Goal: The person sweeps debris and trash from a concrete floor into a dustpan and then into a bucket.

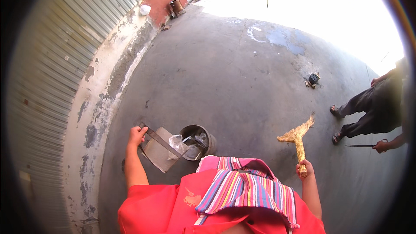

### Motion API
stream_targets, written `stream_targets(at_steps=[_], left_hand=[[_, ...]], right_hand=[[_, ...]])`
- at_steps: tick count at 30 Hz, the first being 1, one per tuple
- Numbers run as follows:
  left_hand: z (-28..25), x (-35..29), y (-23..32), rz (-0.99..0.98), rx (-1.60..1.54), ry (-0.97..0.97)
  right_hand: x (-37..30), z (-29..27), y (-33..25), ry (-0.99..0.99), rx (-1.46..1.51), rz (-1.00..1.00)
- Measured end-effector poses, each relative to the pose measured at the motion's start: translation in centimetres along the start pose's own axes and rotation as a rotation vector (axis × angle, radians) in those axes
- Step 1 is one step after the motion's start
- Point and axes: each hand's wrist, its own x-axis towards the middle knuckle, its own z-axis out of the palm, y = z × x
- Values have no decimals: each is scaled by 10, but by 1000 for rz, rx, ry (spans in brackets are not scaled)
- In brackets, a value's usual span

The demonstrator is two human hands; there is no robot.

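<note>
My left hand (137, 135) is closed on the end of a dark flat strap handle (161, 140), which crosses a tan, squarish dustpan (156, 152). Crumpled clear plastic (175, 142) shows at the dustpan's right side, beside the mouth of a round metal bucket (212, 144). The bucket leans toward the pan and has plastic and other litter inside. On the right, my right hand (305, 168) grips the bound yellow stem of a straw hand broom (300, 141). Its bristles fan out away from me, above the floor.
To the right stands another person in dark trousers (368, 104) and sandals, holding long metal tongs or scissors (364, 146). A round black briquette with holes (313, 78) sits on the concrete floor. A peeling wall (93, 117) with corrugated metal runs along the left. A rusty can (177, 6) stands farther off.
</note>
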Motion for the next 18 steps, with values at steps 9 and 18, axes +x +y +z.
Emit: stream_targets(at_steps=[9, 18], left_hand=[[-38, -48, 42, -97, -235, 390], [12, 23, 128, -51, -442, 358]], right_hand=[[46, -16, -82, 7, 90, 134], [44, 31, -139, 72, -55, 151]])
